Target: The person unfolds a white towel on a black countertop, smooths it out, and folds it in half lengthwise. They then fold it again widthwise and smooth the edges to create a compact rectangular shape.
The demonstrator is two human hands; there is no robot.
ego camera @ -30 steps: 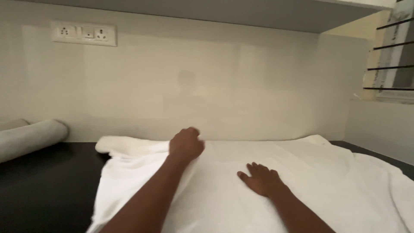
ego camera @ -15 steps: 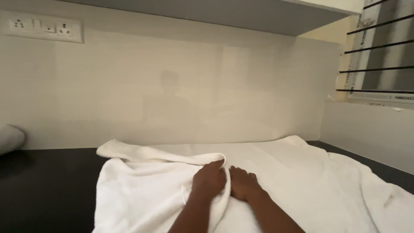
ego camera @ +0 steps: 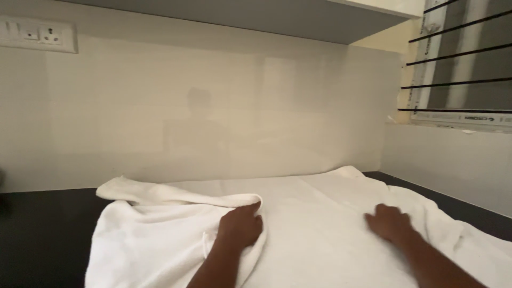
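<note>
White towel (ego camera: 320, 213) spread lengthwise across dark surface (ego camera: 42, 240) — left hand (ego camera: 241, 228) clamps folded edge, right hand (ego camera: 389, 224) flat, well apart.

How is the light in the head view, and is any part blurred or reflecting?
Head view: dim, warm light; the right hand is motion-blurred, the left hand on the white towel is sharper; the glossy backsplash shows a faint dark reflection; the window is not glaring.

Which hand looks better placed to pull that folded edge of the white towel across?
Probably the left hand: it already rests on the towel's folded edge. The right hand lies flat on the spread part, apart from the fold.
</note>
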